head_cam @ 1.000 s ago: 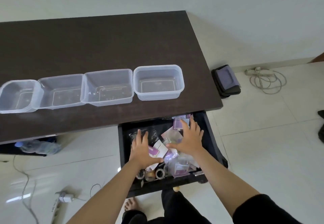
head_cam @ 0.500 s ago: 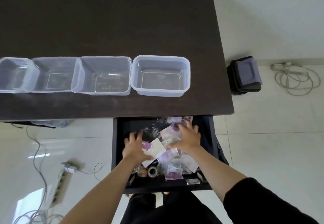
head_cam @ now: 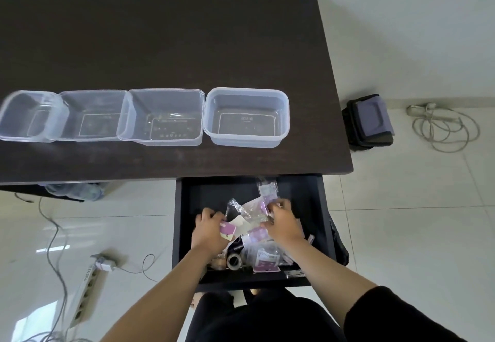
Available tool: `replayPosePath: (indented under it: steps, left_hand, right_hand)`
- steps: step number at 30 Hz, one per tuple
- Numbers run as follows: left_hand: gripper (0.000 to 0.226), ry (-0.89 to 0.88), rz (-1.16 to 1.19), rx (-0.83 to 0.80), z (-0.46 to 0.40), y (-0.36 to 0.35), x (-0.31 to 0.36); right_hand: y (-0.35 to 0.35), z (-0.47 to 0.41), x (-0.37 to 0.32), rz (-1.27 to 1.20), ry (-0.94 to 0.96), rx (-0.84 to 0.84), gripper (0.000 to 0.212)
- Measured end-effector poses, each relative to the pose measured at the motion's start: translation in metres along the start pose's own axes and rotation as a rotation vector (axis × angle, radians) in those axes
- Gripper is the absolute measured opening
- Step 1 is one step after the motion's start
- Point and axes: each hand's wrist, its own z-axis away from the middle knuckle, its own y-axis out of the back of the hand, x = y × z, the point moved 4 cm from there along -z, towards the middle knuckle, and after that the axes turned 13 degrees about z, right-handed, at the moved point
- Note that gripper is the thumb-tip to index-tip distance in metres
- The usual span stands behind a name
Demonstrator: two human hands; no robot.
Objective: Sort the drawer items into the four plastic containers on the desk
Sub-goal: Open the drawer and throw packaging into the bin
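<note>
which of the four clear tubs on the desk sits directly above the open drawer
The rightmost clear plastic container; the other three sit left of the black drawer.

both hands (head_cam: 211, 230) (head_cam: 282, 223) among packets (head_cam: 251, 213) in open drawer (head_cam: 187, 207) below desk (head_cam: 160, 47)

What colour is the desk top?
Very dark brown, nearly black, desk top; seen in the head view.

Right arm (head_cam: 334, 274): black sleeve (head_cam: 388, 315) pushed up to elbow, forearm bare. Left arm (head_cam: 160, 293): bare to frame edge, no sleeve visible. Both hands bare. Black garment (head_cam: 257, 317) over lap. Toes (head_cam: 254, 291) visible, unshod.
</note>
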Motion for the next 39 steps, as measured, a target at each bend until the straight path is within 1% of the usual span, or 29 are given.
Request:
replayPosePath:
  steps: [2,7,10,13,17,20,22,27,31,35,39]
  left_hand:
    - [0.042,-0.020,0.018,0.026,0.005,0.000,0.001]
    - [0.041,-0.041,0.135,0.127,0.016,0.003,0.003]
    - [0.032,-0.060,0.167,0.184,0.020,0.009,0.003]
    - [0.020,-0.034,0.229,0.214,0.028,0.015,0.004]
    - [0.023,0.008,0.265,0.245,0.039,0.021,0.006]
    - [0.024,-0.002,0.282,0.252,0.049,0.024,0.010]
    - [0.024,-0.014,0.291,0.256,0.057,0.024,0.011]
    - [0.015,-0.039,0.383,0.279,0.078,0.024,0.015]
    - [0.002,-0.057,0.462,0.292,0.101,0.024,0.027]
    - [0.011,-0.105,0.576,0.311,0.127,0.020,0.050]
    - [0.016,-0.147,0.589,0.275,0.144,0.007,0.074]
  right_hand:
    - [-0.001,0.002,0.001,-0.029,-0.020,0.021,0.033]
    - [0.001,0.006,0.004,-0.126,-0.039,0.031,0.019]
    - [0.008,0.008,0.004,-0.174,-0.038,0.069,0.020]
    - [0.018,0.009,0.003,-0.200,-0.020,0.113,0.023]
    - [0.030,0.015,0.002,-0.208,0.003,0.159,0.027]
    - [0.038,0.024,0.001,-0.248,0.004,0.182,0.034]
    - [0.042,0.034,0.000,-0.271,0.014,0.207,0.033]
    - [0.051,0.064,0.005,-0.319,0.031,0.316,0.031]
    - [0.064,0.096,0.008,-0.344,0.050,0.372,0.031]
    - [0.079,0.124,0.017,-0.359,0.068,0.434,0.027]
    - [0.086,0.145,0.033,-0.419,0.064,0.478,0.027]
